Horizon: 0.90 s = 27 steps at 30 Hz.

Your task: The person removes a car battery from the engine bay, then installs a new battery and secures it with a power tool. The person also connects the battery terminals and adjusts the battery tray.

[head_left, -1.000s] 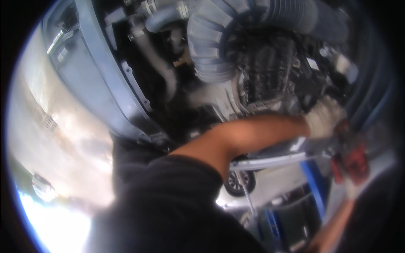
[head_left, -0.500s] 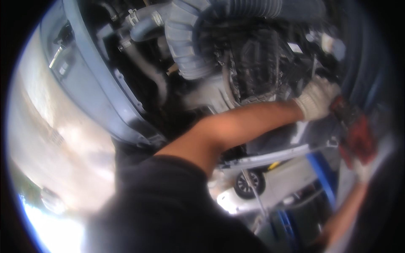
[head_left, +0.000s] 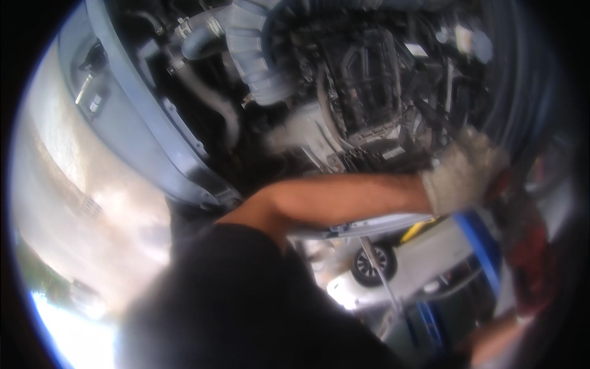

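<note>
A red and black power tool (head_left: 531,258), shaped like an impact wrench and blurred, is at the right edge. My left hand (head_left: 464,171), in a whitish work glove, is closed around the front end of this tool; its fingertips are partly hidden. From the lower right comes my right forearm, and my right hand (head_left: 524,319) is mostly covered by the tool's red body, at its grip end. Both hands are just in front of the engine bay (head_left: 375,86) of a vehicle, at its right side.
A ribbed grey air hose (head_left: 249,52) curves above the engine, near a smaller bent hose (head_left: 206,98). The bluish body panel (head_left: 144,117) bounds the bay at left. Beyond my arm are a white car (head_left: 424,258), a blue post (head_left: 482,246) and a grey rod (head_left: 380,270).
My left hand and the power tool have come lower in the picture, with my right hand moving down too. The engine has shifted slightly up and left in view.
</note>
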Available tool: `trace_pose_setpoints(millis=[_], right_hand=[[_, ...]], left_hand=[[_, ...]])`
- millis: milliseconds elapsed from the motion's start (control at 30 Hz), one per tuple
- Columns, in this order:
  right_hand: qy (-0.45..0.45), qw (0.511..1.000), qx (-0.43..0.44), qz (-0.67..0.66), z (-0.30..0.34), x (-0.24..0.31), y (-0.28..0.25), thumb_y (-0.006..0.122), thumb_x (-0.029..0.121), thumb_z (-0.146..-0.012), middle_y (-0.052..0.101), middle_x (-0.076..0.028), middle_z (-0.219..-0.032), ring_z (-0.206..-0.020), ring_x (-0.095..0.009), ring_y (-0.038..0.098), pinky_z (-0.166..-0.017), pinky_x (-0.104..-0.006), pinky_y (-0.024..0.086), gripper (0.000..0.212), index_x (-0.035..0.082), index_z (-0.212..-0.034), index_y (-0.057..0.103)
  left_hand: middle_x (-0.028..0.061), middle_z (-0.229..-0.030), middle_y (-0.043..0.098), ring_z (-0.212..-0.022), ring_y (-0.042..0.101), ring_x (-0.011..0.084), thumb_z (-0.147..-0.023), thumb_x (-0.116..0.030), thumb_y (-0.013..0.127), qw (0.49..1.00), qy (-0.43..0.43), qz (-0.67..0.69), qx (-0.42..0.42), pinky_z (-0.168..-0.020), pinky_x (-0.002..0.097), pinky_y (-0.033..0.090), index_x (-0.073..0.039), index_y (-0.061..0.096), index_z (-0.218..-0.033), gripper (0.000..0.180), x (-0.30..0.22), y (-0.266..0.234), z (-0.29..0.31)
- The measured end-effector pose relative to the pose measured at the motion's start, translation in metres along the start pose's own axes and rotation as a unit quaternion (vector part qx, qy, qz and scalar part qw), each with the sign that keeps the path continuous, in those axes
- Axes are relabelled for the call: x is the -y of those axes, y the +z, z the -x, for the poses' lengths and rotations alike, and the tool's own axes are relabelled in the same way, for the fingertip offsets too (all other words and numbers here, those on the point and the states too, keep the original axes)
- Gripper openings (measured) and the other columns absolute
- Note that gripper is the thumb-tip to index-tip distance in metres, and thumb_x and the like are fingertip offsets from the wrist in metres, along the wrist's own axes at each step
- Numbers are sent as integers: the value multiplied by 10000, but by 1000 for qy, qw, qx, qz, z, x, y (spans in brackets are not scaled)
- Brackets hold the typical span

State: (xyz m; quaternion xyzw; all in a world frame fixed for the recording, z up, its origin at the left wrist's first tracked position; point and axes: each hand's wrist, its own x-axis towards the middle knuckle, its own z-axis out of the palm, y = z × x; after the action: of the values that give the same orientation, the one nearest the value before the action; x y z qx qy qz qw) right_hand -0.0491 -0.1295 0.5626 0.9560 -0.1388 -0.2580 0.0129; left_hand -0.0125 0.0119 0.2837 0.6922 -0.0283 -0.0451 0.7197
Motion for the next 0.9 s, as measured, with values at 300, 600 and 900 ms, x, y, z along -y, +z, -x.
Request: trace_pose_setpoints(millis=[300,600,900], right_hand=[[-87,993,-13,-83,40,59,101,888,31,-856,790,-67,-1027,-835,-148,741,-764,-328,593,390,22,-1228,769],[-123,987,-3,-104,7,75,166,903,66,-864,810,-71,-1026,-856,-149,752,-792,-340,599,320,27,-1165,803],[-32,990,50,-129,27,87,193,906,81,-867,806,-67,-1027,-860,-156,753,-795,-341,600,314,31,-1158,800]], left_hand=[[113,-1014,744,-925,733,298,-792,-92,834,997,40,-9,65,-808,432,631,-115,787,-1066,279,36,-91,31],[190,-1115,750,-1031,738,372,-901,-105,752,971,2,-58,231,-871,457,636,-106,742,-1308,407,85,-109,18],[191,-1275,739,-1124,740,373,-933,-166,752,972,101,24,209,-962,467,614,-69,741,-1314,394,137,-92,32]])
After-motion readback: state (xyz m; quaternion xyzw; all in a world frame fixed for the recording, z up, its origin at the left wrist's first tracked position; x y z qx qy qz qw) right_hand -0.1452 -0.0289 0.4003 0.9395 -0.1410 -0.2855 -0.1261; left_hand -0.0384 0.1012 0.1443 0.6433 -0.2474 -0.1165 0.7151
